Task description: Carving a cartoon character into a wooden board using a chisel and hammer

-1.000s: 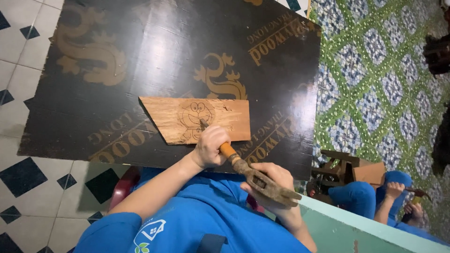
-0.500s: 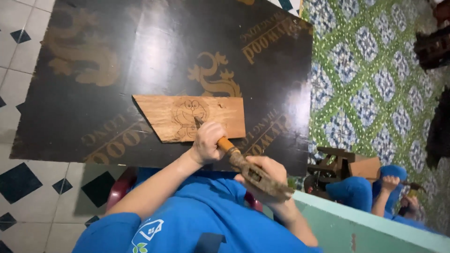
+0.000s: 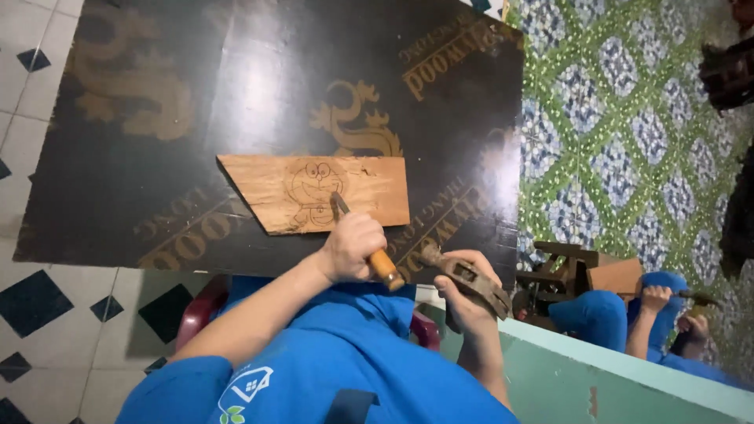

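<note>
A flat wooden board (image 3: 259, 184) with a cartoon figure drawn on it lies on a large black panel (image 3: 236, 94). My left hand (image 3: 351, 245) grips a chisel (image 3: 382, 265) with an orange handle, its blade tip resting on the drawing. My right hand (image 3: 465, 298) holds a worn hammer (image 3: 467, 276) just to the right of the chisel's handle end, a little apart from it. My blue sleeves and shirt fill the bottom of the view.
The black panel rests on white floor tiles with dark diamonds (image 3: 47, 290). Green patterned floor (image 3: 628, 133) lies to the right. Another person in blue (image 3: 628, 322) sits at the lower right beside a small wooden piece (image 3: 577, 271). A teal edge (image 3: 613, 377) runs below.
The hammer has drawn back from the chisel handle, leaving a gap. The chisel stays on the drawing. The view has shifted slightly.
</note>
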